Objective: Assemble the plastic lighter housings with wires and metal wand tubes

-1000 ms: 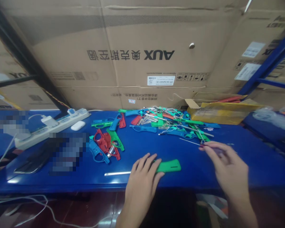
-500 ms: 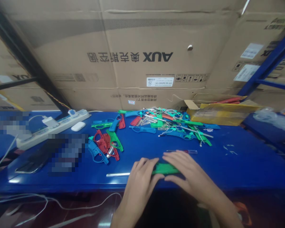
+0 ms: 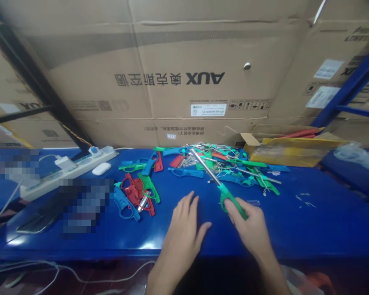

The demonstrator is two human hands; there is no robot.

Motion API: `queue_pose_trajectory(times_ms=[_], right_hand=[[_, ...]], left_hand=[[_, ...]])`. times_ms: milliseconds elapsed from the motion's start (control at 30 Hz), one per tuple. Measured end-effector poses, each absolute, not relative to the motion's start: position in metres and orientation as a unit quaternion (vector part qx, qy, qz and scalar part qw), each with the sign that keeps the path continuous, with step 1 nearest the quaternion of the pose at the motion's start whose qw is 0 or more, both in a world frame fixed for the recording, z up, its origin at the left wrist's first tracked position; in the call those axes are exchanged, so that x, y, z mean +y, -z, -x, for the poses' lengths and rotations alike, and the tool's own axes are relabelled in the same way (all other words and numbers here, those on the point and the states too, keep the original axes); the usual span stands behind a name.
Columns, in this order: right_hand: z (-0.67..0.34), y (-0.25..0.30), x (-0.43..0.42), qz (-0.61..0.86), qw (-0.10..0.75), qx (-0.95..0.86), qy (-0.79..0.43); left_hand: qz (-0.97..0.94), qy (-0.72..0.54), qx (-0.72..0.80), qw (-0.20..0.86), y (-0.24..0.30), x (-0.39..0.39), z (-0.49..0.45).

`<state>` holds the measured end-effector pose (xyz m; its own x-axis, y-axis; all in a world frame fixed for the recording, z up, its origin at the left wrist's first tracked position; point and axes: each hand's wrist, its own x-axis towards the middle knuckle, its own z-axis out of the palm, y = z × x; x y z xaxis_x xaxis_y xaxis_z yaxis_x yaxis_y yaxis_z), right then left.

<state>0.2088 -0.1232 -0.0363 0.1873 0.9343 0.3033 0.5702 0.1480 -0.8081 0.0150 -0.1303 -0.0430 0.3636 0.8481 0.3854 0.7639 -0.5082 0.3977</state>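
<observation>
My right hand (image 3: pixel 252 229) grips the handle of a green plastic lighter body (image 3: pixel 229 200). Its metal tube (image 3: pixel 204 166) slants up and away over the table. My left hand (image 3: pixel 184 223) lies flat on the blue table (image 3: pixel 310 229) just left of it, fingers stretched out and holding nothing. A thin clear stick (image 3: pixel 252 202) lies on the table right behind my right hand. Behind both hands is a heap of green, blue and red lighter shells with metal tubes (image 3: pixel 233 164).
A smaller pile of red, blue and green shells (image 3: pixel 135 192) lies at the left. A white power strip (image 3: pixel 67 170) and a small white case (image 3: pixel 101 168) sit further left. An open yellow box (image 3: pixel 289 147) stands at the back right. Cardboard cartons (image 3: pixel 172 82) wall off the rear.
The green lighter body lay flat under both hands. My right hand has taken it and lifted it, tube pointing up and away. The left hand let go and rests flat.
</observation>
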Motion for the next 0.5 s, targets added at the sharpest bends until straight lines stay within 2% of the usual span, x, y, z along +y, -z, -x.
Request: queue_pose_trajectory(times_ms=[133, 500], right_hand=[[-0.2057, 0.0344, -0.1229, 0.643, 0.448, -0.592, -0.190], [-0.1985, 0.0340, -0.1171, 0.684, 0.353, -0.630, -0.099]], left_hand=[[-0.848, -0.218, 0.477, 0.081, 0.0480, -0.1248, -0.0187], [-0.846, -0.198, 0.484, 0.102, 0.0430, -0.1238, -0.0158]])
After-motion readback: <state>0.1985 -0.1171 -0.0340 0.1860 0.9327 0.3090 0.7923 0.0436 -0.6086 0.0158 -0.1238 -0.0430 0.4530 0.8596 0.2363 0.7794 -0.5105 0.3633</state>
